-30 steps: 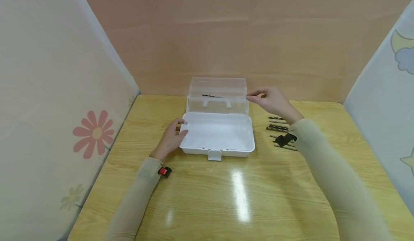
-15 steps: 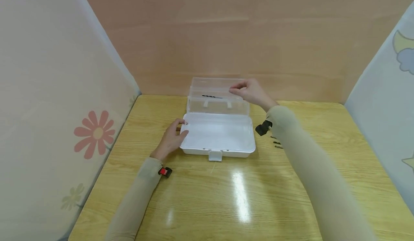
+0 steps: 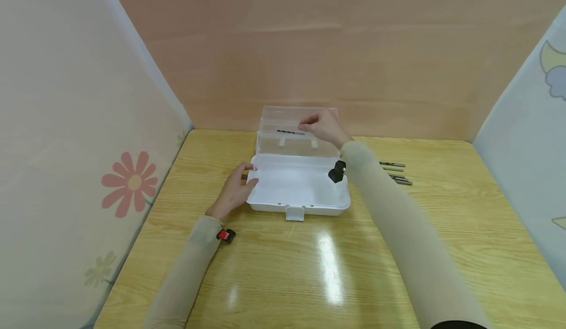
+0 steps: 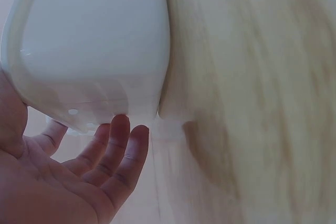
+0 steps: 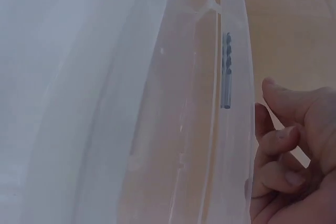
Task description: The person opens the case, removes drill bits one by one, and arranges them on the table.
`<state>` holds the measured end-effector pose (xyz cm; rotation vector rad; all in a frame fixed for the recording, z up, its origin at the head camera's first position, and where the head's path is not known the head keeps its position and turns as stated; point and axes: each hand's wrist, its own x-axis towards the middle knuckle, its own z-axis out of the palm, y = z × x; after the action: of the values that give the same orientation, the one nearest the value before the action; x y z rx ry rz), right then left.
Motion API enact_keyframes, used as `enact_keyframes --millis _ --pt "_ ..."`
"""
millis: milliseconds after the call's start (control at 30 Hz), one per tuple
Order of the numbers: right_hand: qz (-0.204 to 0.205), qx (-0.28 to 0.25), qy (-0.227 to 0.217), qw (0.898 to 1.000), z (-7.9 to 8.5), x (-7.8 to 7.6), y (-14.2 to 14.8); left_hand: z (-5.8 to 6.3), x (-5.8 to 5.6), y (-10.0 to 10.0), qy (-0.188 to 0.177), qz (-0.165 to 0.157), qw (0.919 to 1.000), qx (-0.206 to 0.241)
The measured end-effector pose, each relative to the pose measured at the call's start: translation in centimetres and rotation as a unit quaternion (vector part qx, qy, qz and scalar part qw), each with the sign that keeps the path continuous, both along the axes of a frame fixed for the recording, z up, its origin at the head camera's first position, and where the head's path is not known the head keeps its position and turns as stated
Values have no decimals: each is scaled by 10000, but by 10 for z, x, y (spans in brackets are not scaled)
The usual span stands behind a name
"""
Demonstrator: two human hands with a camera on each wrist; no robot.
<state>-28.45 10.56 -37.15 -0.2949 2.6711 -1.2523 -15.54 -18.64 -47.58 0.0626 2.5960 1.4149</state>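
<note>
A white plastic storage box (image 3: pixel 298 179) stands with its clear lid (image 3: pixel 289 145) folded back behind it. One dark drill bit (image 3: pixel 290 132) lies along the clear upper section; the right wrist view shows this drill bit (image 5: pixel 227 72) through the plastic. My left hand (image 3: pixel 232 189) holds the box at its left rim, thumb over the edge. In the left wrist view the fingers (image 4: pixel 128 166) curl against the outer wall. My right hand (image 3: pixel 324 126) hovers over the lid, just right of the bit. Nothing shows between its thumb and fingers (image 5: pixel 278 140), which are apart.
Several more drill bits (image 3: pixel 392 164) lie on the wooden table (image 3: pixel 265 270) right of the box, partly hidden behind the right sleeve (image 3: pixel 398 231). A latch (image 3: pixel 295 213) sticks out at the box's front. A tan backdrop (image 3: pixel 309 49) rises behind the table.
My right hand has moved left from beside the lid to over it, close to the drill bit. The left hand and the box have stayed in place.
</note>
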Motion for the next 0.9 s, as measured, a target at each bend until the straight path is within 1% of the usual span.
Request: enact_keyframes --millis 133,300,467,700,900 --pt "-90 98 -12 9999 -3 1 -5 0 0 0 55 -6 10000 -36" --pt "23 457 -66 9989 -7 0 -5 1 2 0 63 -16 10000 -7" --pt "35 518 -137 9986 -9 -3 -5 1 3 -1 113 26 9999 28" --pt "92 930 -139 9955 -9 -3 -8 0 4 -2 70 2 10000 18" --pt "50 1015 -204 9946 -6 -3 -11 1 5 -3 127 -25 9999 28"
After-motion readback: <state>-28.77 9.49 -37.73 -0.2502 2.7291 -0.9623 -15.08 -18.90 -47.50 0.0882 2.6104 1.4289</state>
